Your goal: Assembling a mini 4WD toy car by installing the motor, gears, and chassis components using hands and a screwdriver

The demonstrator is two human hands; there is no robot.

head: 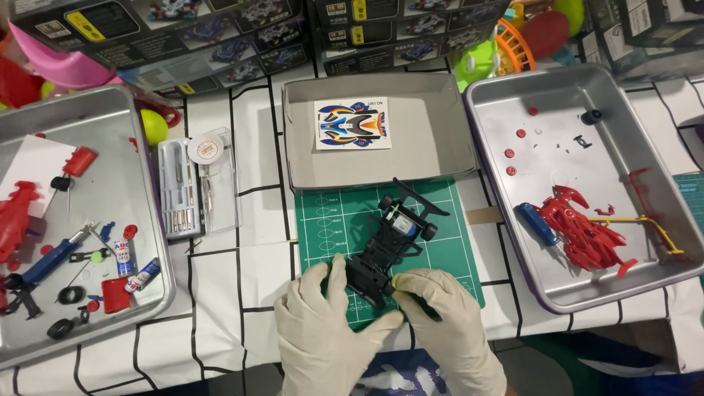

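Note:
Both my hands wear pale latex gloves and meet over a green cutting mat point(330, 220). A black toy car chassis point(389, 238) with a small motor and one rear wheel lies on the mat. My left hand point(323, 330) grips its near end from the left. From the right, my right hand point(447, 323) pinches the same end with thumb and fingers. Beyond the mat, an open grey cardboard box lid point(425, 158) holds a colourful sticker sheet point(352, 125).
A metal tray point(616, 88) on the right holds a red car body point(587, 235), a blue-handled screwdriver point(537, 224) and small red parts. The left metal tray point(110, 110) holds tools, wheels and red pieces. A clear screwdriver-set case point(194, 183) lies between. Boxes line the back.

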